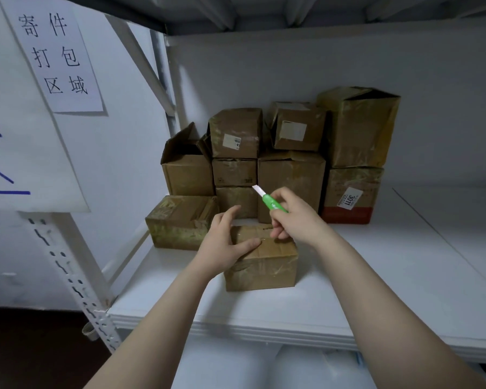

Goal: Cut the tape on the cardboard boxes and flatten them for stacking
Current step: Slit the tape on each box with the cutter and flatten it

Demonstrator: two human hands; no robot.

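Note:
A small taped cardboard box stands alone on the white shelf, in front of the pile. My left hand lies on the box's top left part, with its thumb pressed on the lid and its fingers spread above the far edge. My right hand hovers over the box's far right corner and grips a green utility knife. The knife's white blade end points up and to the left, clear of the cardboard.
Several worn cardboard boxes are stacked against the shelf's back wall, and one at the left has open flaps. A low taped box lies at the left. A slotted metal upright and paper signs stand left.

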